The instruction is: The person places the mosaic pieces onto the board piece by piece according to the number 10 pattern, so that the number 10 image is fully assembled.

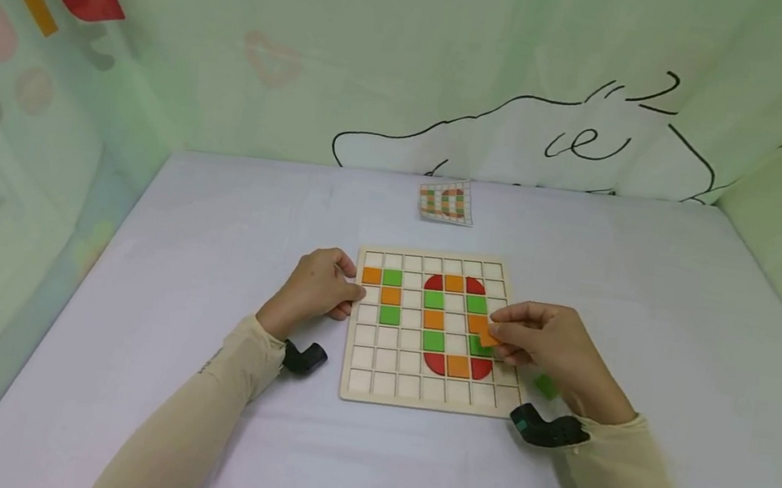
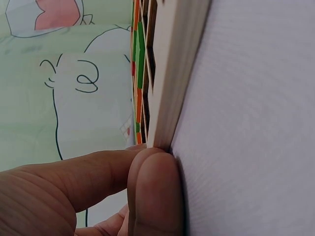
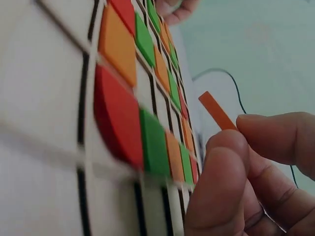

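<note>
A square wooden grid board (image 1: 370, 384) lies on the table with orange, green and red tiles in some of its cells. At its left edge, the left hand (image 1: 314, 287) grips the rim; the left wrist view has the thumb (image 2: 156, 196) against the board's side (image 2: 172, 64). Over the board's right part, my right hand (image 1: 554, 344) pinches an orange square tile (image 1: 488, 338) between thumb and fingers. This orange tile (image 3: 216, 109) is raised clear of the board in the right wrist view. Below it in the head view, a green tile (image 1: 478, 346) in the grid is partly hidden.
A loose green tile (image 1: 546, 386) lies on the table right of the board, beneath the right hand. Beyond the board is a small card (image 1: 446, 201) printed with a coloured grid pattern. Printed cloth (image 1: 276, 50) hangs behind and beside the white table (image 1: 230, 203).
</note>
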Available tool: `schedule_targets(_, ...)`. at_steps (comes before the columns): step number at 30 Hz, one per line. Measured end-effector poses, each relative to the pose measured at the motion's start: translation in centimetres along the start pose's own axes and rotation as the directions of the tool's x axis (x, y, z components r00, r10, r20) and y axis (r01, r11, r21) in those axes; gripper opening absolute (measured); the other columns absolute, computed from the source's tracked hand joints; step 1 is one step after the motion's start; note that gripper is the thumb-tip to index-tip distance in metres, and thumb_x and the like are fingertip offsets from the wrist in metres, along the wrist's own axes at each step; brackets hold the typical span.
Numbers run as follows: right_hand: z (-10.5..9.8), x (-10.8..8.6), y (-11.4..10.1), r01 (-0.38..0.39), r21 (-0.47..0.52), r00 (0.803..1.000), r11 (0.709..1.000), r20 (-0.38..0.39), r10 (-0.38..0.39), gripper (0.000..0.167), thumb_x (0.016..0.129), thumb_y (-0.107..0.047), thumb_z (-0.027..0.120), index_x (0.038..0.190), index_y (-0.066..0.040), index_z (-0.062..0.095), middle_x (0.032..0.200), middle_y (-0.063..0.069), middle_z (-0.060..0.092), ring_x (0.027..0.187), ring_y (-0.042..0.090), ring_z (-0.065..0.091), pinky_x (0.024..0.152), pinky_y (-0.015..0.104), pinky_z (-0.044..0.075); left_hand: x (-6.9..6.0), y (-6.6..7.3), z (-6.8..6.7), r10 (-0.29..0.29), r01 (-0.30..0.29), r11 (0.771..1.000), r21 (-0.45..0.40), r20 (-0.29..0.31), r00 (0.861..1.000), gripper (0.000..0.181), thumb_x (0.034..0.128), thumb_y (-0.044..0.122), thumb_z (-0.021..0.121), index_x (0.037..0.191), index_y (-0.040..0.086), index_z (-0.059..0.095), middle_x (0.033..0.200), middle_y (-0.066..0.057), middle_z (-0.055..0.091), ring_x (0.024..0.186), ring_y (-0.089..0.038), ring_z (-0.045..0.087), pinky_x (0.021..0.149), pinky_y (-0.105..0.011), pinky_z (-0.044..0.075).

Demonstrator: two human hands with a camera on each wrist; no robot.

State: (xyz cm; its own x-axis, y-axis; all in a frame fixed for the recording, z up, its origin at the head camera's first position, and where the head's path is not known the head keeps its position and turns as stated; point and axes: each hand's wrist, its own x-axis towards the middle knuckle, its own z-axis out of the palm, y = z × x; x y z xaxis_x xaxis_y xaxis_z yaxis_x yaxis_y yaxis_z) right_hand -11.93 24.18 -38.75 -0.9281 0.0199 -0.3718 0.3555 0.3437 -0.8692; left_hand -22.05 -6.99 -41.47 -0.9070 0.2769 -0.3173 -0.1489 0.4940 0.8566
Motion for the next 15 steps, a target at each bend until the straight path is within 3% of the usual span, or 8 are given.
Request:
schedule_targets(7,3.8,0.9,-1.2,0.035,0.076,0.995,0.997,0.090,-0.042,0.029,0.097,-0.009,0.072,0.119,0.010,0.067,0.093,0.007,0.077,0.072,0.016,0.071,0.069,0.026,0.065,0.2,-0.1,0.0,-0.003,0.003,1.000,-0.009,0.012,1.000,0.029,0.0904,0.003,0.078,0.112,-0.002,0.059,0.078,-0.012,0.068,0.055,-0.013,0.067,0.055,-0.027,0.063)
schedule_targets(15,7.1,2.2,-2.4,0.046,0.029,0.992,0.999,0.116,-0.049,0.018,0.095,-0.005,0.073,0.108,0.006,0.071,0.091,0.012,0.076,0.071,0.017,0.072,0.066,0.027,0.065,0.2,0.0,0.0,-0.006,0.006,1.000,0.006,0.004,1.000,0.028,0.0908,0.003,0.078,0.111,-0.001,0.060,0.078,-0.011,0.068,0.055,-0.013,0.066,0.054,-0.026,0.063)
